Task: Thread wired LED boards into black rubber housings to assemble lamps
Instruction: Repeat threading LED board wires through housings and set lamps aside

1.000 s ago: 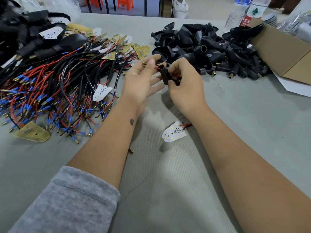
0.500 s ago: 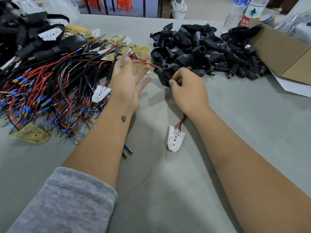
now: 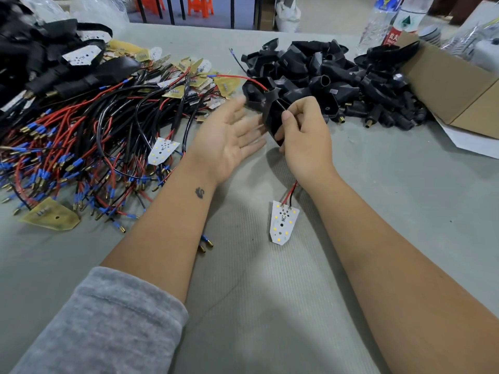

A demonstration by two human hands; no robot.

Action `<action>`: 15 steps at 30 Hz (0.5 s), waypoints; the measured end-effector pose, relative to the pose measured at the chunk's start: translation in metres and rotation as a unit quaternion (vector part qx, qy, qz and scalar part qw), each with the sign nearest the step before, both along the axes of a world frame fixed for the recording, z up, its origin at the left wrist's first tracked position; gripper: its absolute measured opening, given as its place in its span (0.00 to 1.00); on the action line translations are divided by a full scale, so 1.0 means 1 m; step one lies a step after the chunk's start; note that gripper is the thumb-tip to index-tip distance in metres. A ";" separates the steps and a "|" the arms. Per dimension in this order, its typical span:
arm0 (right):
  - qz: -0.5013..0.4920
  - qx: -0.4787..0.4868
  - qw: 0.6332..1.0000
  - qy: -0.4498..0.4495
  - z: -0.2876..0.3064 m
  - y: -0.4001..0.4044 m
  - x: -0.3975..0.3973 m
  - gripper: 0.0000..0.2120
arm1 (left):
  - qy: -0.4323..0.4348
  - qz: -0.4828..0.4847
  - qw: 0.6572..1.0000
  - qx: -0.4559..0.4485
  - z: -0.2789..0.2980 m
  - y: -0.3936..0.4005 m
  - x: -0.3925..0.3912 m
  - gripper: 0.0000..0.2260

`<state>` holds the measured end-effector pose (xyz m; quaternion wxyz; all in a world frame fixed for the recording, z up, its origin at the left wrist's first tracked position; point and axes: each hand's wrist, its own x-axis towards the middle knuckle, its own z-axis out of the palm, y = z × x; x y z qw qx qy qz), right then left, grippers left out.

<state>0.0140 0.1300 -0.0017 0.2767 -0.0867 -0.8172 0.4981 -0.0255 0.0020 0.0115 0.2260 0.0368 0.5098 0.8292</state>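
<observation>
Right hand (image 3: 305,139): fingers and thumb curled round a black rubber housing (image 3: 272,114), held above the table; thumb tip pressed on the housing's near face.
Left hand (image 3: 226,139): released, palm up, fingers straight and a little blurred, fingertips just beside the held housing; grasps nothing.
Held housing: tilted, narrow neck pointing up and away, wide end down toward the right palm.
Red wire (image 3: 237,76): comes out of the housing's neck and runs left to a blue-sleeved brass terminal over the wire heap.
Red and black leads (image 3: 290,191): emerge from under the right wrist and run down to the board.
LED board (image 3: 282,222): white, tapered, LED side up, lying flat on the table between the two forearms.
Wired boards heap (image 3: 81,136): left of the left hand; red and black wires, blue sleeves, white and yellowish boards mixed.
Housing pile (image 3: 337,76): loose black housings beyond the right hand.
Cardboard box (image 3: 459,87): far right, flaps open, touching the housing pile.
Bottles (image 3: 399,20): clear plastic, behind the box.
Table (image 3: 270,306): grey ribbed cover.
Sleeve (image 3: 102,325): grey, on the left forearm.
</observation>
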 end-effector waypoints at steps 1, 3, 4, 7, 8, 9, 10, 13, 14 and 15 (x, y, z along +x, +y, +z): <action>0.012 0.013 1.000 0.011 -0.001 0.000 0.000 0.03 | 0.015 -0.015 0.999 -0.032 -0.001 0.002 0.000 0.21; 0.037 0.065 0.997 0.026 -0.003 0.000 0.000 0.03 | 0.046 -0.024 0.997 -0.063 -0.004 0.007 0.001 0.15; 0.044 0.089 0.995 0.026 -0.004 -0.001 0.000 0.03 | 0.059 -0.020 0.996 -0.067 -0.005 0.009 0.001 0.12; 0.058 0.111 0.992 0.021 -0.006 -0.002 -0.001 0.05 | 0.074 0.015 0.995 -0.061 -0.007 0.008 0.001 0.12; 0.067 0.106 0.992 0.016 -0.006 -0.002 -0.001 0.05 | 0.076 0.026 0.995 -0.051 -0.007 0.007 0.001 0.13; 0.077 0.102 0.992 0.010 -0.006 -0.003 -0.002 0.06 | 0.080 0.039 0.995 -0.043 -0.007 0.007 0.001 0.14; 0.086 0.100 0.991 0.003 -0.006 -0.003 -0.001 0.09 | 0.083 0.053 0.994 -0.036 -0.007 0.007 0.001 0.15; 0.095 0.112 0.989 -0.013 -0.007 -0.003 0.000 0.12 | 0.078 0.111 0.991 -0.016 -0.007 0.004 0.000 0.17; 0.093 0.116 0.989 -0.018 -0.007 -0.002 0.000 0.11 | 0.071 0.129 0.989 -0.006 -0.007 0.002 -0.001 0.17; 0.091 0.121 0.988 -0.024 -0.006 -0.001 0.000 0.10 | 0.064 0.145 0.987 0.003 -0.007 0.000 -0.002 0.17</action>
